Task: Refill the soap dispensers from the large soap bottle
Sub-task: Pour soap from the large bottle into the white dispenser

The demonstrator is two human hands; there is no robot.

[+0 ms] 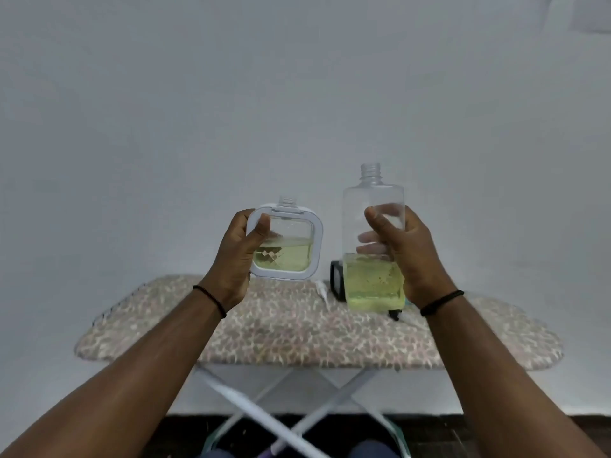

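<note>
Two containers are held aloft, both uncapped and upright: the dispenser (284, 241) is gripped by the left hand (236, 256), the bottle (373, 239) by the right hand (408, 256). For a clean pour, the bottle's neck should be tilted slowly over the dispenser's narrow mouth. Below the fingers lies the board (297, 328), where a black box (337, 279) and pump parts (322, 289) sit clear of the pour
</note>
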